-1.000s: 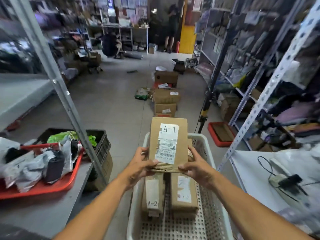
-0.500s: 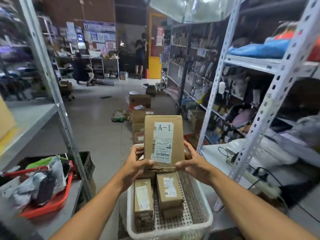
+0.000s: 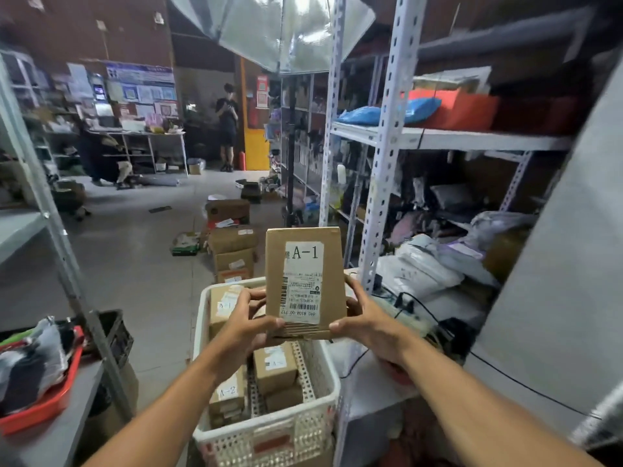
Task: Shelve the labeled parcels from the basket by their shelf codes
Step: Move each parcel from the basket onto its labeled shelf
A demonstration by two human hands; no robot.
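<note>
Warehouse aisle between metal shelving. Cardboard parcel (image 3: 305, 281) labeled A-1 held upright above white basket (image 3: 269, 436), label facing camera. Left hand (image 3: 249, 320) gripping lower left edge, right hand (image 3: 364, 318) gripping lower right edge, fingers curled round parcel. More parcels in basket below, one marked A-2 (image 3: 227, 392), another A-1 (image 3: 224, 306). Right shelf rack (image 3: 382, 163) just beside basket, holding bags and cables. Red tray (image 3: 40, 409) with bagged items on left shelf. Stacked boxes (image 3: 232, 244) on floor beyond.

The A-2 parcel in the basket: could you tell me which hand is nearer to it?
Left. The left hand grips the held A-1 parcel directly above the A-2 parcel; the right hand is farther right.
</note>
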